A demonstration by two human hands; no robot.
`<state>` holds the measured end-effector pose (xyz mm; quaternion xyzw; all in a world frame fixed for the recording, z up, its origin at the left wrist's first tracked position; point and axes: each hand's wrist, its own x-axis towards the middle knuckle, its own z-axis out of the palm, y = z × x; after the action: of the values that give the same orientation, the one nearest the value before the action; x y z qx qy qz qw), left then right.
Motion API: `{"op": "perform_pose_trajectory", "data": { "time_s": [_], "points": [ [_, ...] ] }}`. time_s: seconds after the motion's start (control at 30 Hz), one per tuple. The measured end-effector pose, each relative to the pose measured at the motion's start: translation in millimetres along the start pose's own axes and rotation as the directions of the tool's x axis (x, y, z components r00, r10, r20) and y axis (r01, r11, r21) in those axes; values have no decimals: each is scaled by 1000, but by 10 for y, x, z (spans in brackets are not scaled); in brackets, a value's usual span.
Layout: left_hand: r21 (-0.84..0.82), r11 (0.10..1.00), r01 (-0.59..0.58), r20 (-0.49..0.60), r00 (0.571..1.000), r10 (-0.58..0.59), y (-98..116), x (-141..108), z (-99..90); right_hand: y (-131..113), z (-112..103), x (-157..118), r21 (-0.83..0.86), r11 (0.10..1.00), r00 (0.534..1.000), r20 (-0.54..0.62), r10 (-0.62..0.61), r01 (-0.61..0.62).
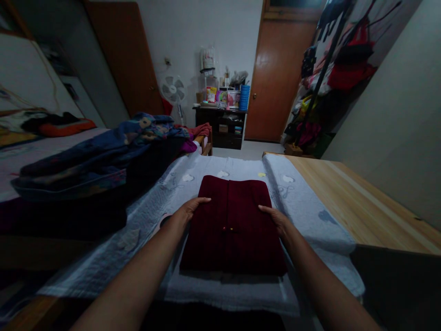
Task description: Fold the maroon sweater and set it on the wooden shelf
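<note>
A dark red garment (241, 248), folded into a thick, neat rectangle, lies in front of me on a pale blue-grey cloth. A seam runs down its middle, with a small fastening (228, 229) showing red and yellow dots. My left hand (193, 208) grips its left side, thumb on top. On the right side my right hand (277, 218) holds it the same way. The other fingers of both hands are mostly hidden along the sides. Beside my left forearm, a pinkish round-edged object (163, 221) is partly covered.
The patterned cloth (310, 220) drapes over a wooden board (358, 197) at right. Rumpled blue bedding (103, 147) and dark fabric are heaped at left. Further back stand a white fan (174, 89), a dark cabinet (220, 133) and a brown door (272, 78). Clothes and bags (351, 69) hang at right.
</note>
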<state>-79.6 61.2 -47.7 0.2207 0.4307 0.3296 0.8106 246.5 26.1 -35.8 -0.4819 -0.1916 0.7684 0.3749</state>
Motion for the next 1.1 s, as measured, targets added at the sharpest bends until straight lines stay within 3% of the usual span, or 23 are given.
{"op": "perform_pose_trajectory", "data": {
  "time_s": [0.2, 0.33, 0.5, 0.7, 0.93, 1.1],
  "points": [
    [7, 999, -48, 8, 999, 47, 126, -177, 155, -78, 47, -112, 16, 998, 998, 41, -55, 54],
    [23, 976, -215, -10, 976, 216, 262, -285, 310, -231, 108, -160, 11, 996, 993, 74, -92, 92],
    [75, 871, -486, 21, 874, 486, 511, -253, 493, -557, 203, -88, -50, 982, 982, 62, -180, 183],
    [161, 742, -651, 35, 755, 655, 977, -29, 711, -1092, 376, 118, -68, 935, 935, 89, -343, 349],
    [193, 557, -808, 38, 574, 818, 1537, 346, 978, -1667, 616, 392, -40, 799, 799, 81, -595, 599],
    [166, 446, -879, 122, 467, 876, 1580, 452, 986, -1746, 670, 492, -58, 698, 700, 66, -711, 714]
  ]
}}
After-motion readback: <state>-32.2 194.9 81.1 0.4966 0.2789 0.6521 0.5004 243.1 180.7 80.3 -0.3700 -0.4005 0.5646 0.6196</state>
